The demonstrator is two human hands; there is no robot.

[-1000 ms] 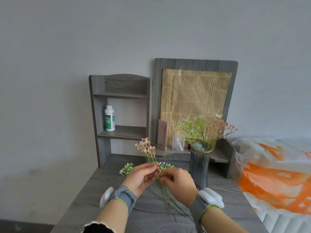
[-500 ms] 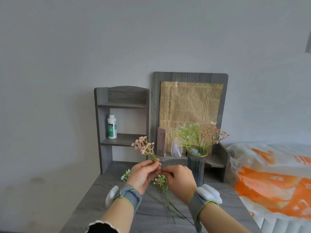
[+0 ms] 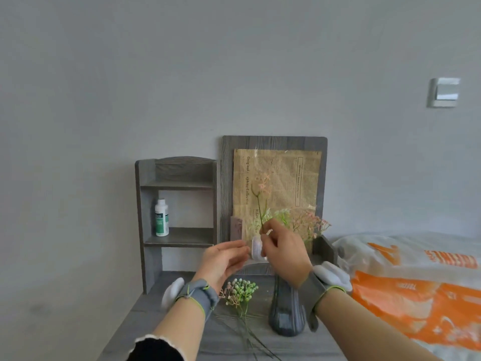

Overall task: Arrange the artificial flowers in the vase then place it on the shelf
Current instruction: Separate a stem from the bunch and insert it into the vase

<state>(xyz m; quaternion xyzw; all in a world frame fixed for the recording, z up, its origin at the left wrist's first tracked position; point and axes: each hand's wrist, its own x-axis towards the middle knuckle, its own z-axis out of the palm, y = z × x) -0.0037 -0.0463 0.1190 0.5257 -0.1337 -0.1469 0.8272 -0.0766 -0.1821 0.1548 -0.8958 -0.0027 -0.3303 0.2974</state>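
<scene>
Grey vase [image 3: 286, 312]: upright on the wooden desk [image 3: 166, 327], under the right wrist; flowers already in it spread at 1 o'clock.
Right hand [image 3: 282, 252]: pinching a pink sprig [image 3: 261, 190] by its stem, raised above the vase.
Left hand [image 3: 223, 260]: fingers spread, holding nothing, at 9 o'clock of the right.
Loose stems [image 3: 240, 291]: lying on the desk at 9 o'clock of the vase.
Shelf [image 3: 178, 237]: at 10 o'clock, holding a white bottle [image 3: 161, 218].
Orange-printed bag [image 3: 416, 290]: at 3 o'clock.

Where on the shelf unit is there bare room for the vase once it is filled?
The top shelf is bare. The middle shelf is free right of the white bottle. The low ledge under the paper board is crowded: a brown box and a small clear bottle stand there.
</scene>
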